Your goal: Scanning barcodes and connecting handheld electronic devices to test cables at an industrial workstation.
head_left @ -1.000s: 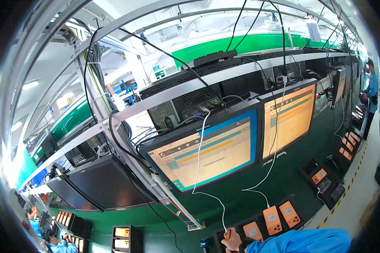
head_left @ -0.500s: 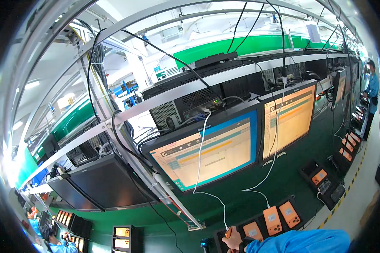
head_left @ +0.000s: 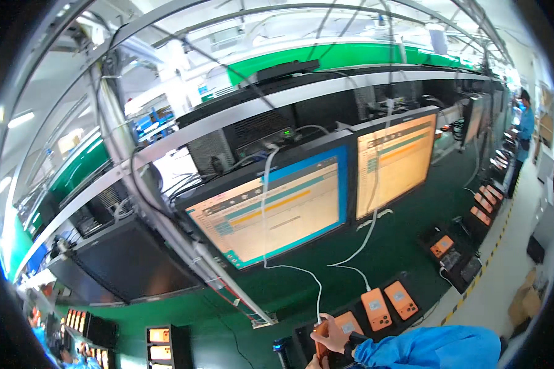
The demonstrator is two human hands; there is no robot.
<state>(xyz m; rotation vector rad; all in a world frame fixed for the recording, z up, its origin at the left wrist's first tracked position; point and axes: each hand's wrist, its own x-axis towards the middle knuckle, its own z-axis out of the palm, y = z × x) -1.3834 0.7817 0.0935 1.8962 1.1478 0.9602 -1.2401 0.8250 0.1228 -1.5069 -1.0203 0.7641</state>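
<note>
An orange phone stands on end low in the view, with a white charging-type cable running down to its upper end. My right hand, coming in from a blue sleeve, has its fingers wrapped round the phone's upper part near the cable end. At the bottom edge, my left hand grips the phone's lower end; most of that hand is cut off. Beside my right hand lie several orange phones on a black tray. One phone has a second white cable at its top; another phone lies to its right.
Two lit monitors hang over the green bench, with dark monitors to the left. A metal post rises from the bench. A black rack holds orange phones. Co-workers in blue stand far right and lower left.
The view has shifted, so the scene slides left and slightly up. More of the held phone now shows, and my left hand has come into view at its lower end.
</note>
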